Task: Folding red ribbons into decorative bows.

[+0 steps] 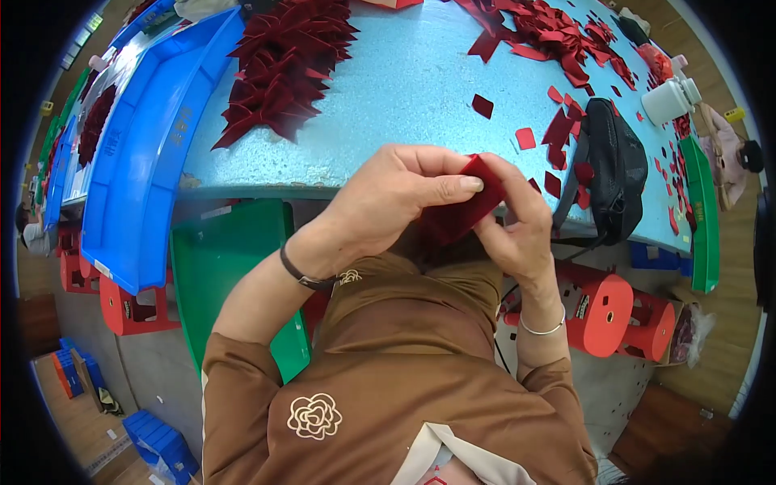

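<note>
Tabletop, pale blue [388, 105], spans the upper field, its near edge bowed by the lens. Overhanging it at left is a long blue tray [133, 202]; a green tray [218, 250] sits lower, partly covered by the left forearm, and a second green tray [702, 214] lies along the table's far right side. A dark red stack of pointed, folded pieces [283, 73] occupies the upper left of the surface, a loose heap of red strips [566, 40] the upper right. Red stools [598, 315] stand below at right. A black bag [616, 170] lies at the near edge just beside the right hand [517, 230], taking up the space there (red scraps rest about it). The left hand [376, 198] pinches a red fabric piece [465, 210] between thumb and fingers; the right hand grips its other side. The piece is held above the lap, before the table edge, its lower end in shadow. Smaller still: a white jar [667, 103], right, and a dark red square [482, 106] beyond the hands.
</note>
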Tool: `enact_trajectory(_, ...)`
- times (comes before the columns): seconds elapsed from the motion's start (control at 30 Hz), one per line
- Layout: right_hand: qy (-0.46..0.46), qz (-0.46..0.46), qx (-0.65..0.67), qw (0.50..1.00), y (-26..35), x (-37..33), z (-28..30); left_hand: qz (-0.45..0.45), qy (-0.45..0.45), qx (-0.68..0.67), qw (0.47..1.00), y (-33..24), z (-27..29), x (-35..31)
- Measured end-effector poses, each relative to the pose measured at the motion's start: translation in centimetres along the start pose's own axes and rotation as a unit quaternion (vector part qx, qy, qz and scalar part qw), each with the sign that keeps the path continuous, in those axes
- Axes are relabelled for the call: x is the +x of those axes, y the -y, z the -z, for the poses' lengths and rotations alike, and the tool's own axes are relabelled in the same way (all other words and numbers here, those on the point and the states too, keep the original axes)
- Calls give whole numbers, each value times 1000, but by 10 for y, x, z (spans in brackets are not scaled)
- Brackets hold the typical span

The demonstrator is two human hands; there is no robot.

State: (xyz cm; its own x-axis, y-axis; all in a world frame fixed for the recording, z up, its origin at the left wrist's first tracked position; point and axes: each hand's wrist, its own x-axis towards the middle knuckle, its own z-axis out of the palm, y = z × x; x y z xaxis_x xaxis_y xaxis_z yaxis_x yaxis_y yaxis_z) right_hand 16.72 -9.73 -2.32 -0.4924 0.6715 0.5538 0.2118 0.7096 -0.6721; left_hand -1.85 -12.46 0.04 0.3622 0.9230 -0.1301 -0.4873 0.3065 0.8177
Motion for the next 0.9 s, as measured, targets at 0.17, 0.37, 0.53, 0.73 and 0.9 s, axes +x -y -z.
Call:
enact_trajectory(0.17,52,-169,126,976,-10,-6,13,56,1,-48,997,25,12,23)
enact_trajectory(0.37,0,-96,124,988,-27,-2,39,81,22,-57,995,25,-8,43)
enact_trajectory(0.53,-15,-107,148,983,-41,-1,56,118,22,14,993,13,-24,48)
enact_trajectory(0.73,-2,-113,194,975,-38,-11,70,77,-10,42,996,8,-45,61)
enact_trajectory(0.9,-74,-189,216,955,-47,-12,78,50,-13,40,998,20,-56,77)
